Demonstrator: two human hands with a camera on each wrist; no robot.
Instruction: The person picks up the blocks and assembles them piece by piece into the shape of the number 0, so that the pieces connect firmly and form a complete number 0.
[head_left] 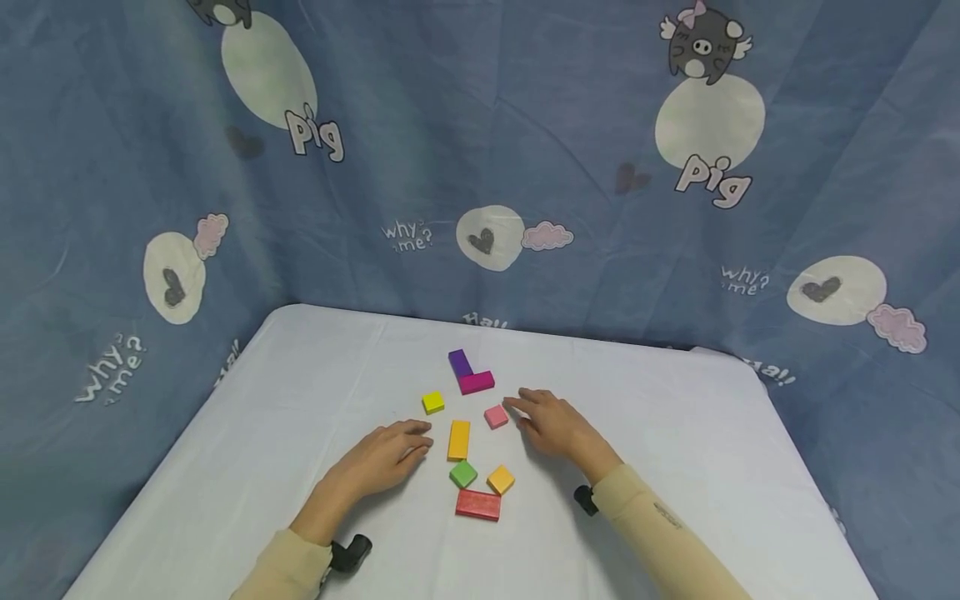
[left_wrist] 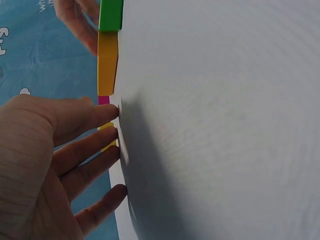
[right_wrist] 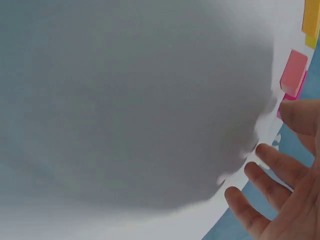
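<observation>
Loosely spread and empty, the left hand point(head_left: 384, 458) and right hand point(head_left: 557, 425) flank a smooth oblong orange block point(head_left: 458, 439) and squarish pink block point(head_left: 495, 416).

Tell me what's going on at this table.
A person's left hand is near the yellow block and the long orange block. The right hand is close to the pink block. Neither hand holds anything. On the white table, the red block lies nearest the person, the purple block farthest.
</observation>
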